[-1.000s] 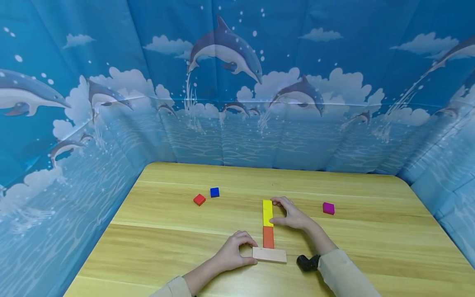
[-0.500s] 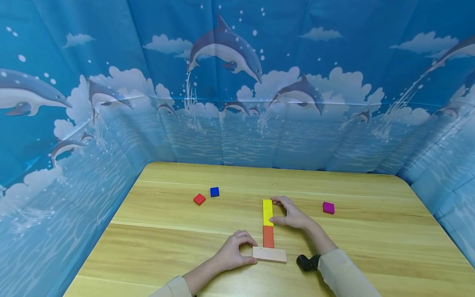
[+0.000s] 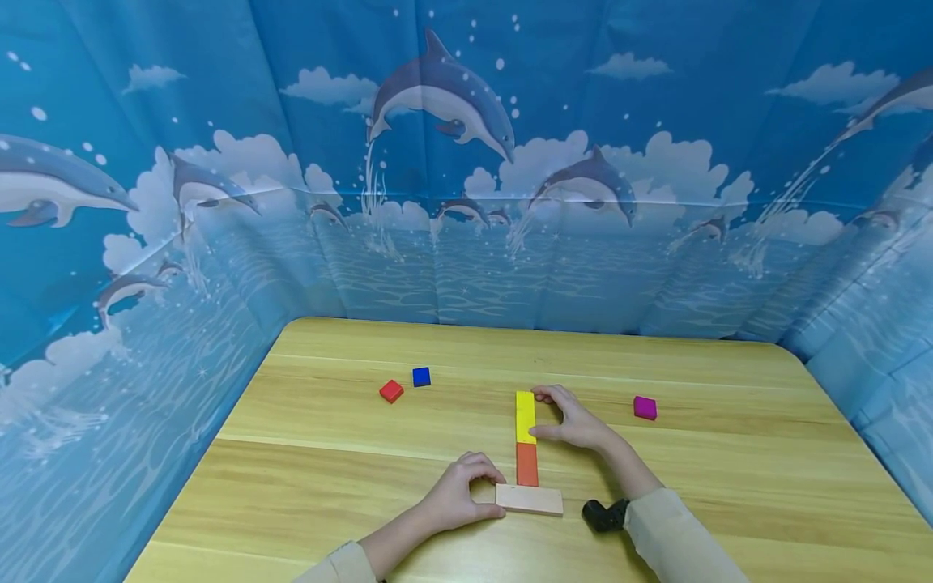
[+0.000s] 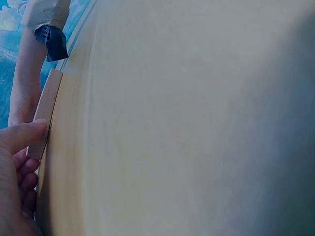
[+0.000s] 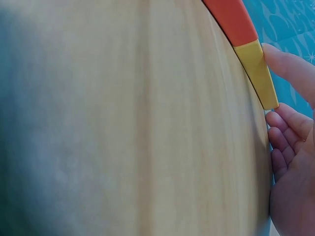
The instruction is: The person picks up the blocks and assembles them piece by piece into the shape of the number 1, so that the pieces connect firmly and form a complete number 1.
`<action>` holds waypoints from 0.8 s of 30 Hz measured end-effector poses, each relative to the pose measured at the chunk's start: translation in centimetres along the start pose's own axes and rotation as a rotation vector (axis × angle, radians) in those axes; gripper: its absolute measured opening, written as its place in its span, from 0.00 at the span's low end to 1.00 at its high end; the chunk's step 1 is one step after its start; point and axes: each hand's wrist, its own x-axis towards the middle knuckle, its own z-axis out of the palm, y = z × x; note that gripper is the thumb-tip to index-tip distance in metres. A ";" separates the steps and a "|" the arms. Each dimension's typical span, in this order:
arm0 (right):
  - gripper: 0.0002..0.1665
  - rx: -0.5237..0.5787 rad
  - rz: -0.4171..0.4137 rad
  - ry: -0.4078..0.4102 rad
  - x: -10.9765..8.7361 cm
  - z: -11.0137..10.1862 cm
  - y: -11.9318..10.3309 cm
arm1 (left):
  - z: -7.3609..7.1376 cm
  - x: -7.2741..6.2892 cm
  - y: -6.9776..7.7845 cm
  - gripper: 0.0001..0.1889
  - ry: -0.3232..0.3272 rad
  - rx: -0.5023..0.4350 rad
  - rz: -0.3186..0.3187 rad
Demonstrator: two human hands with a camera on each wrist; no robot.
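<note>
Three flat blocks lie on the table in a T shape: a yellow block [image 3: 526, 417] at the far end, an orange-red block [image 3: 527, 465] in the middle and a plain wooden block [image 3: 530, 500] crosswise at the near end. My left hand [image 3: 457, 495] pinches the left end of the wooden block, thumb on its near side, fingers at the far one. In the left wrist view the thumb [image 4: 29, 132] presses against that block's edge. My right hand [image 3: 576, 423] holds the yellow block from the right, thumb on its side and forefinger at its far corner.
A red block [image 3: 391, 392] and a blue block [image 3: 421, 377] lie at the back left of the wooden table [image 3: 306, 486]. Off to the right is a magenta block [image 3: 645, 408]. A black device [image 3: 603, 516] sits at my right wrist. A dolphin-print curtain [image 3: 466, 243] surrounds the table.
</note>
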 end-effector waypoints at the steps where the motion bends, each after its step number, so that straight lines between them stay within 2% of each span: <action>1: 0.42 -0.002 0.001 0.000 0.0 0.0 0.0 | 0.0 0.0 0.0 0.16 0.000 0.001 0.000; 9: 0.42 0.006 0.005 0.006 0.0 0.1 0.1 | 0.1 0.0 -0.1 0.16 0.006 0.006 0.004; 15: 0.40 0.098 0.002 0.032 -0.2 0.0 0.2 | 0.3 0.0 -0.1 0.16 0.012 0.019 0.023; 19: 0.39 0.137 -0.043 0.118 -0.4 -0.5 0.3 | 0.3 0.0 0.0 0.16 0.020 0.018 0.037; 24: 0.35 0.142 -0.140 0.282 -0.7 -1.8 0.6 | 0.3 -0.1 0.0 0.16 0.023 0.015 0.034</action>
